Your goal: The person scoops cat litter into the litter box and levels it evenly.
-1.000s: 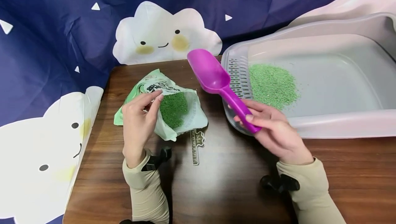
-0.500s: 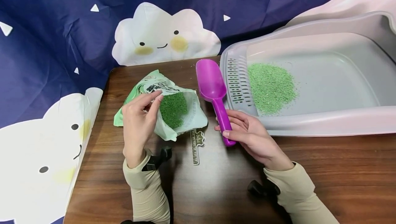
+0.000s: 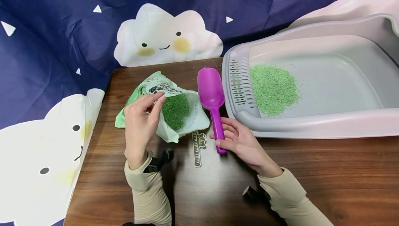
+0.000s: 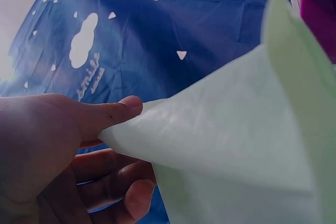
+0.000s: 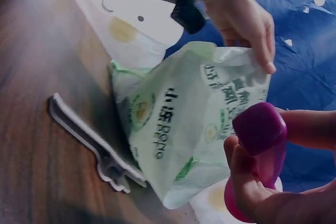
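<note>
My left hand (image 3: 141, 129) pinches the top edge of a pale green and white bag (image 3: 199, 116), whose mouth gapes and shows green pellets (image 3: 175, 111) inside. In the left wrist view the thumb (image 4: 118, 113) lies over the folded bag edge (image 4: 210, 135). My right hand (image 3: 243, 142) holds a purple scoop (image 3: 211, 87) by its handle, between thumb and fingers. The scoop's bowl points away from me, just right of the bag's mouth, and nothing shows in it. The right wrist view has the handle end (image 5: 260, 127) close up, with the printed bag (image 5: 173, 124) behind it.
A large grey litter box (image 3: 343, 122) stands on the right, with a slotted ledge (image 3: 240, 84) and a heap of green pellets (image 3: 274, 89) at its left end. A flat comb-like piece (image 3: 197, 149) lies before the bag on the wooden table (image 3: 205, 194).
My right hand has moved left and toward me with the scoop, from over the litter box's ledge to beside the bag. The scoop has turned more upright in view. The left hand keeps its place.
</note>
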The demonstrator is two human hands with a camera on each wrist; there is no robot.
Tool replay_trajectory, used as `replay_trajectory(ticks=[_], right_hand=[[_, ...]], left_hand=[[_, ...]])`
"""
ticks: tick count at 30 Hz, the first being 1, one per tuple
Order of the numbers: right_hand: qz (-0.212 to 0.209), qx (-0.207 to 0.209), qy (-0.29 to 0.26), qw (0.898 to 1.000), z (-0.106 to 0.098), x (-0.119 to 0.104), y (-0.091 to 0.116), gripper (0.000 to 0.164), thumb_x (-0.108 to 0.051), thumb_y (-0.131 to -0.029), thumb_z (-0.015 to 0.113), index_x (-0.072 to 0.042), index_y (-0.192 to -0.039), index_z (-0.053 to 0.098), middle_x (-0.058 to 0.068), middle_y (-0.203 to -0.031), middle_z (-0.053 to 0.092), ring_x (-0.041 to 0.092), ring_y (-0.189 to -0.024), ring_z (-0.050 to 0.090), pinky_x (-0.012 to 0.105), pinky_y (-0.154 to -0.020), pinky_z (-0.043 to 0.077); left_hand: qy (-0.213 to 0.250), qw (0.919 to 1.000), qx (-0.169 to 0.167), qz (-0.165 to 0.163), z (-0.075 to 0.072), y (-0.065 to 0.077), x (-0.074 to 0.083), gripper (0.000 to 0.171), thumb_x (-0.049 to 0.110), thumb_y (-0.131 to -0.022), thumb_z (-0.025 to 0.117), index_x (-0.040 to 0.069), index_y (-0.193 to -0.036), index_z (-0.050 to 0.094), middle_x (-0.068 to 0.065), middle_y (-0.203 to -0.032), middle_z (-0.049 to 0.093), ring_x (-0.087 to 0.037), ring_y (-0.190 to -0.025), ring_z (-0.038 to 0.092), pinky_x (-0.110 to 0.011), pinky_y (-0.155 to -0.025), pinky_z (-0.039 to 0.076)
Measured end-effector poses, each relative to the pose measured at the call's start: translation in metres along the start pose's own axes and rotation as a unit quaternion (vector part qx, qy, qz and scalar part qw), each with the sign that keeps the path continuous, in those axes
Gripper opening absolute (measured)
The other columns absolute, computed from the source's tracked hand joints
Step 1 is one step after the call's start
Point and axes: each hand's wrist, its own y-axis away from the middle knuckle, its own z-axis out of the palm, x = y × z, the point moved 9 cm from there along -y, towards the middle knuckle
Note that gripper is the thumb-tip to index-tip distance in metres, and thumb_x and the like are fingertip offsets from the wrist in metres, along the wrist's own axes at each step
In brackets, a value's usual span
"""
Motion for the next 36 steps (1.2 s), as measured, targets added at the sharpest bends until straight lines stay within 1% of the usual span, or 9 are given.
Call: replay_trajectory(ticks=[5,11,17,19,21,24,26,31,36], right_hand=[[-0.004,0.018,0.002,1.0,0.004,0.008,-0.004,0.074,0.007,-0.083,0.066,0.004,-0.145,0.027,0.03,-0.134,0.046,0.029,-0.114,0.062,0.026,-0.089,0.054],[-0.002,0.018,-0.013,1.0,0.007,0.019,-0.01,0.074,0.009,-0.082,0.065,0.005,-0.145,0.026,0.034,-0.135,0.043,0.042,-0.12,0.056,0.027,-0.089,0.054],[0.002,0.022,-0.016,1.0,0.007,0.022,-0.012,0.074,0.01,-0.082,0.064,0.005,-0.146,0.026,0.034,-0.136,0.043,0.045,-0.121,0.054,0.026,-0.089,0.054],[0.003,0.022,-0.016,1.0,0.007,0.022,-0.013,0.075,0.01,-0.082,0.064,0.004,-0.146,0.026,0.033,-0.136,0.043,0.046,-0.122,0.053,0.027,-0.089,0.054],[0.002,0.024,-0.012,1.0,0.005,0.022,-0.014,0.074,0.011,-0.082,0.064,0.005,-0.145,0.027,0.033,-0.136,0.043,0.046,-0.121,0.053,0.026,-0.089,0.054],[-0.001,0.029,-0.006,1.0,0.004,0.023,-0.015,0.074,0.011,-0.081,0.064,0.005,-0.145,0.027,0.034,-0.136,0.043,0.045,-0.12,0.054,0.026,-0.088,0.055],[-0.003,0.032,-0.004,0.999,0.004,0.024,-0.016,0.074,0.011,-0.081,0.063,0.006,-0.145,0.026,0.034,-0.136,0.043,0.045,-0.119,0.055,0.026,-0.087,0.055],[-0.003,0.034,-0.003,0.999,0.004,0.029,-0.018,0.074,0.012,-0.082,0.062,0.008,-0.145,0.024,0.035,-0.136,0.041,0.045,-0.118,0.055,0.025,-0.086,0.055],[-0.003,0.047,0.004,0.999,0.003,0.032,-0.02,0.074,0.013,-0.081,0.062,0.008,-0.145,0.025,0.034,-0.132,0.043,0.044,-0.116,0.057,0.025,-0.083,0.055]], left_hand=[[-0.008,0.9999,-0.008,0.0,0.001,0.001,-0.002,0.015,0.012,-0.087,0.072,0.006,-0.1,0.077,-0.007,-0.083,0.074,-0.013,-0.057,0.056,-0.013,-0.058,0.04],[-0.019,0.9982,-0.057,0.0,0.005,0.006,0.0,0.03,0.006,-0.08,0.077,0.003,-0.11,0.073,-0.011,-0.107,0.072,-0.019,-0.071,0.065,-0.022,-0.059,0.052],[-0.087,0.9902,-0.105,-0.033,0.008,0.033,0.004,0.069,0.017,-0.077,0.081,0.003,-0.137,0.051,-0.022,-0.127,0.052,-0.034,-0.102,0.056,-0.042,-0.081,0.05],[-0.124,0.9844,-0.114,-0.053,0.008,0.045,0.004,0.08,0.022,-0.075,0.083,0.006,-0.143,0.044,-0.023,-0.125,0.045,-0.037,-0.103,0.055,-0.045,-0.082,0.051],[-0.149,0.9796,-0.117,-0.067,0.01,0.055,0.005,0.083,0.023,-0.075,0.082,0.009,-0.145,0.041,-0.022,-0.123,0.042,-0.037,-0.097,0.057,-0.046,-0.074,0.053],[-0.167,0.9772,-0.102,-0.082,0.011,0.065,0.005,0.071,0.02,-0.079,0.074,0.011,-0.143,0.045,-0.018,-0.12,0.045,-0.03,-0.075,0.057,-0.044,-0.055,0.05],[-0.17,0.9783,-0.079,-0.088,0.01,0.067,0.003,0.058,0.015,-0.082,0.067,0.011,-0.137,0.051,-0.014,-0.113,0.053,-0.027,-0.067,0.056,-0.043,-0.052,0.047],[-0.173,0.9806,-0.024,-0.089,0.005,0.063,-0.002,0.036,0.01,-0.087,0.059,0.014,-0.122,0.065,-0.006,-0.087,0.068,-0.02,-0.057,0.054,-0.044,-0.05,0.044],[-0.156,0.9852,0.008,-0.069,0.001,0.057,-0.005,0.032,0.003,-0.086,0.058,0.008,-0.116,0.068,-0.008,-0.073,0.063,-0.021,-0.055,0.051,-0.039,-0.051,0.041]])
